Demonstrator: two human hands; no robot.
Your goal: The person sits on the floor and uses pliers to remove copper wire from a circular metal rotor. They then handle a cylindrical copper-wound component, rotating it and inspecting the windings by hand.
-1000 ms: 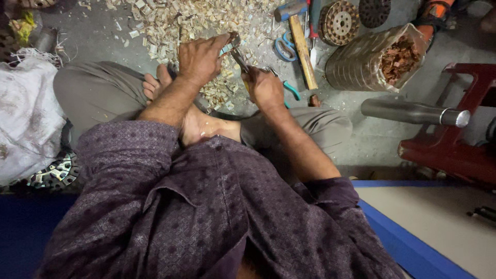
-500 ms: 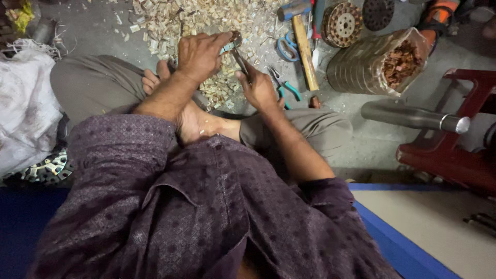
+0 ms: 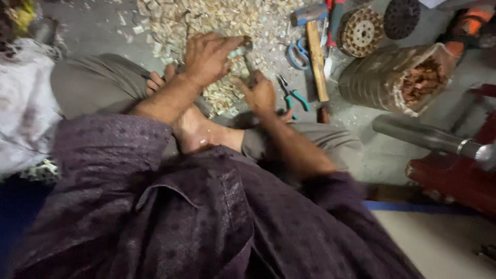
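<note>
My left hand (image 3: 206, 58) drawn nearer my right hand (image 3: 260, 93), small pale metal piece (image 3: 238, 51) now pinched above the dark metal pliers (image 3: 251, 70), view shifted left.

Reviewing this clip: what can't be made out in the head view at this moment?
- The small piece in the left hand: mostly covered by its fingers, kind unclear.
- The tool in the right hand: motion-blurred, its tip lost against the pale scraps.
- The hammer: head near the top edge, partly behind other tools.
- The orange tool: cut off by the top right corner.
- The bag's contents: only reddish-brown bits at its mouth, too small to tell.
</note>
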